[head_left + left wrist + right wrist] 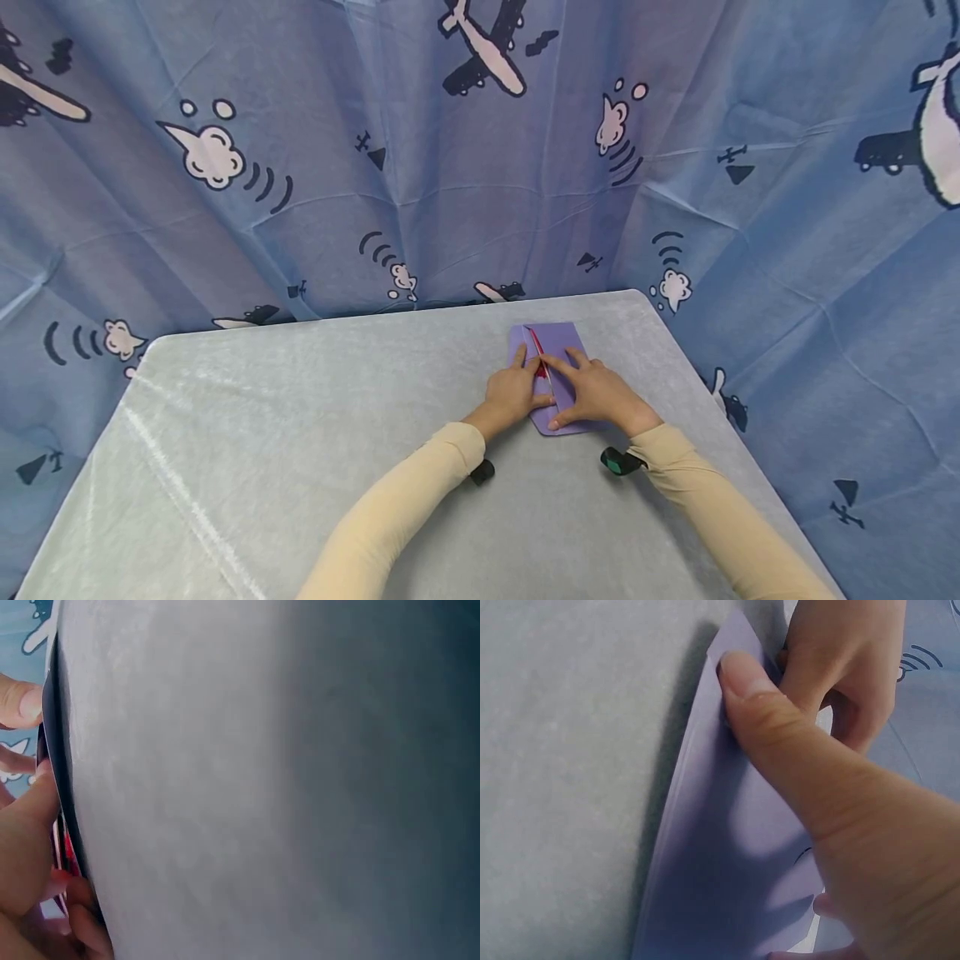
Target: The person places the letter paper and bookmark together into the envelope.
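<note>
A flat purple paper packet [558,337] lies near the far right part of the table, with a long slit down its face. Something red [542,369] and whitish shows inside the slit. My left hand [512,393] holds the slit's left side, thumb and fingers near the opening. From the right, my right hand [600,393] grips the other side. In the right wrist view its thumb [761,697] lies across the purple face [705,825], and fingertips show past the far edge. The left wrist view catches fingers [30,825] at the packet's dark edge [56,742].
A pale grey cloth covers the table [300,433]. Behind it and to the right hangs a blue curtain [480,167] printed with aeroplanes. The packet lies close to the table's right edge. Small dark wrist devices [621,461] sit below both wrists.
</note>
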A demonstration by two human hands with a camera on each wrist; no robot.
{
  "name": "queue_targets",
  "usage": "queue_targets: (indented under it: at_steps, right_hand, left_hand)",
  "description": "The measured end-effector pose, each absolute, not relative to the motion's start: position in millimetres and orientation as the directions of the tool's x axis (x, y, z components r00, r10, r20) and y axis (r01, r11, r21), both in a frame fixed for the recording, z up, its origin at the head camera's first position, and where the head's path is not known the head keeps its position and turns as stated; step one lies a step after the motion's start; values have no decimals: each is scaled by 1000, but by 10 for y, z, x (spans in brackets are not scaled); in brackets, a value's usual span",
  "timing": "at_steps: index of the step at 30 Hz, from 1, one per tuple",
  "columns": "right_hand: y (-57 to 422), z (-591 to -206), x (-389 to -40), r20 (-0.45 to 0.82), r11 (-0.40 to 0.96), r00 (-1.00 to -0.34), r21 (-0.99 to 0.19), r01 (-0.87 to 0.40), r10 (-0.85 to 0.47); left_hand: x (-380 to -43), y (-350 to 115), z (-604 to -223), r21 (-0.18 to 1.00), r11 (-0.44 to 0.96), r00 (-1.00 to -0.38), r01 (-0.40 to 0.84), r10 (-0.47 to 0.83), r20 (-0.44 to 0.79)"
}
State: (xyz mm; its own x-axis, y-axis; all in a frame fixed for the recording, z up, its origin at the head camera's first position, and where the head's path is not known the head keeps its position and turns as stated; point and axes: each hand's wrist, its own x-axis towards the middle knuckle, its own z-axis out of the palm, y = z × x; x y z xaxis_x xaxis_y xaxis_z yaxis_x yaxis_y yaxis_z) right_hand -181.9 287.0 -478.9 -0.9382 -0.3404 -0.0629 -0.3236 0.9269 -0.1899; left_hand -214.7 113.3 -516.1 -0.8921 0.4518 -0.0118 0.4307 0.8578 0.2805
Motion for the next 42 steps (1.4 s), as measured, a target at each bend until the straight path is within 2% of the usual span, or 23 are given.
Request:
queue_targets:
  at_steps: [11,14,18,24,27,30,32,35,42]
  right_hand:
    - [2870,-4829,-1829,-65,925,-936,-187,-329,-346]
    - [2874,-4831,-1832,-60,926,-937,-187,-328,-344]
    - [2876,-4827,-1832,-60,927,-938,-190,-324,-341]
    - [2868,-4824,-1831,-68,928,-937,-181,-326,-343]
    - [2864,-4816,-1825,-69,930,-939,-179,-322,-338]
    - [2857,-4812,-1825,-69,931,-939,-175,-321,-337]
    - [2853,-4810,-1825,-68,931,-939,-171,-322,-337]
    - [2850,-4811,-1827,-70,932,-939,-166,-322,-337]
    - [2856,-4822,-1837,-85,936,-942,-171,-307,-325]
  left_hand:
    - [-2117,1122,-5158,273,863,-893,425,449,-29]
    - [-2103,1111,-5139,346,829,-885,439,466,4]
    - [-2090,1109,-5133,498,764,-892,410,449,44]
    - [-2089,1109,-5126,730,635,-928,254,372,-1]
    - [-2085,1112,-5102,866,487,-934,113,348,-74]
    - [-2081,1114,-5093,947,318,-924,-47,346,-162]
    - [-2075,1114,-5096,964,225,-913,-143,346,-216]
    - [-2063,1102,-5084,961,165,-901,-223,340,-267]
    - [-2035,1057,-5062,949,194,-899,-247,319,-299]
